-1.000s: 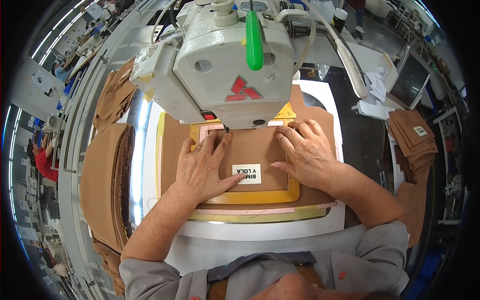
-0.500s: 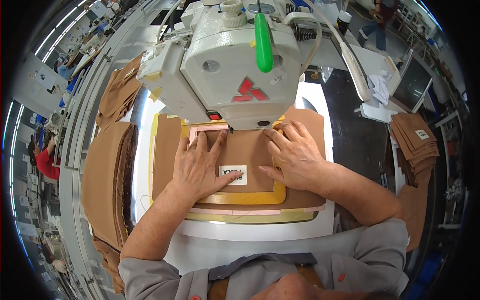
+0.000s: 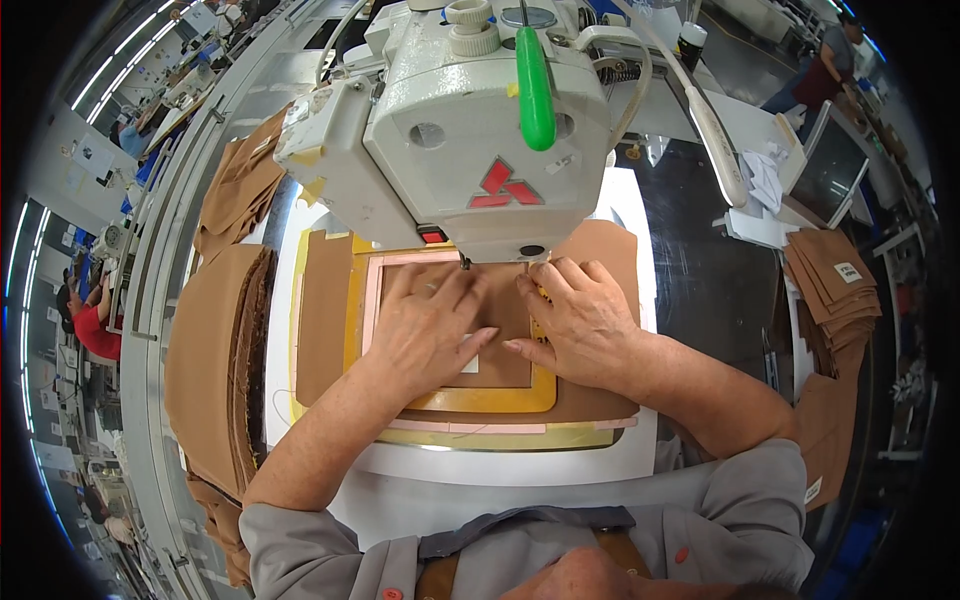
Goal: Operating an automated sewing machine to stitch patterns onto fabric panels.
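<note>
Under the white sewing machine head [image 3: 490, 130] lies a flat brown fabric piece [image 3: 325, 340], held in a yellow rectangular frame [image 3: 480, 400] with a pink inner edge. My left hand [image 3: 425, 325] rests on the fabric inside the frame, fingers spread and a little blurred, just left of the needle area. Its thumb mostly covers a small white label [image 3: 470, 365]. On the frame's right side lies my right hand [image 3: 585, 325], fingers bent but apart, thumb stretched toward the left one. Neither hand grips anything.
Stacked brown fabric pieces [image 3: 205, 370] stand at the left, with more brown pieces [image 3: 825, 285] at the right. A green handle [image 3: 537, 95] hangs before the machine head. A dark monitor [image 3: 828, 165] stands at the far right. Another person [image 3: 825, 65] is in the background.
The fabric and frame have shifted slightly left. My left hand has slid right over the label, and my right hand has moved a little left. The background person has moved right.
</note>
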{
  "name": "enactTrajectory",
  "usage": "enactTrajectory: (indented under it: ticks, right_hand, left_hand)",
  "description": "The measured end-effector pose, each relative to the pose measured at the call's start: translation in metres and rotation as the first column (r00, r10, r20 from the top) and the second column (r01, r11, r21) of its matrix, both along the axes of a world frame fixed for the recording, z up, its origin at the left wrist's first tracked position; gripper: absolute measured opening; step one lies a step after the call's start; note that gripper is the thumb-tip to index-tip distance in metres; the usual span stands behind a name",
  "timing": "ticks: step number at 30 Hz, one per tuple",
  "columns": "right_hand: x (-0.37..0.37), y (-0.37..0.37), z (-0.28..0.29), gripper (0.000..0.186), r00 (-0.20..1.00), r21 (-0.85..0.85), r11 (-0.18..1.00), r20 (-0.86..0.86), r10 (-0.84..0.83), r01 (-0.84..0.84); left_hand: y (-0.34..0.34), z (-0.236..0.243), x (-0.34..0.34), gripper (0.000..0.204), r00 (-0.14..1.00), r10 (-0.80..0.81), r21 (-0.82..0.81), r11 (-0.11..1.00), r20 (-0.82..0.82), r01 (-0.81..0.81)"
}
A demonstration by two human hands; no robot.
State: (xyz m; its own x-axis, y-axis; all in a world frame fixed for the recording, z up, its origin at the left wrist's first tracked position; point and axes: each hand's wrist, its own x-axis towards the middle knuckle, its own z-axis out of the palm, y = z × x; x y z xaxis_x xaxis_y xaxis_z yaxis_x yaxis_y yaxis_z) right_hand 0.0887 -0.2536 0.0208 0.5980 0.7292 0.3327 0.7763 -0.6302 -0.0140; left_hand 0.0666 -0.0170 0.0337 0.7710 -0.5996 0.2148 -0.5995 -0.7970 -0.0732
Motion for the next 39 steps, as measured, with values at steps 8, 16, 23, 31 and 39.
enactTrajectory:
  ticks: [8,16,23,31,39]
  right_hand:
    - [-0.003,-0.005,0.006,0.055,0.998,0.027,0.998,-0.028,0.062,-0.061]
    - [-0.006,-0.01,0.006,0.049,0.994,0.007,0.997,-0.075,0.076,-0.075]
    - [0.0,-0.015,0.013,0.042,0.99,0.008,0.996,-0.112,0.088,-0.087]
    - [0.0,-0.013,0.02,0.011,0.893,0.201,0.89,-0.114,0.435,-0.408]
    - [-0.012,-0.004,0.012,0.007,0.843,0.187,0.856,-0.17,0.511,-0.481]
  left_hand:
    - [-0.016,-0.019,0.015,0.058,0.982,-0.15,-0.333,0.937,-0.118,0.103]
    - [-0.021,-0.017,0.013,0.053,0.977,-0.132,-0.327,0.942,-0.166,0.072]
    - [-0.022,-0.019,0.009,0.061,0.967,-0.102,-0.346,0.938,-0.234,0.015]
    - [-0.017,-0.028,0.013,0.068,0.978,-0.138,-0.354,0.932,-0.158,0.074]
    - [-0.018,-0.029,0.011,0.067,0.983,-0.121,-0.332,0.941,-0.139,0.069]
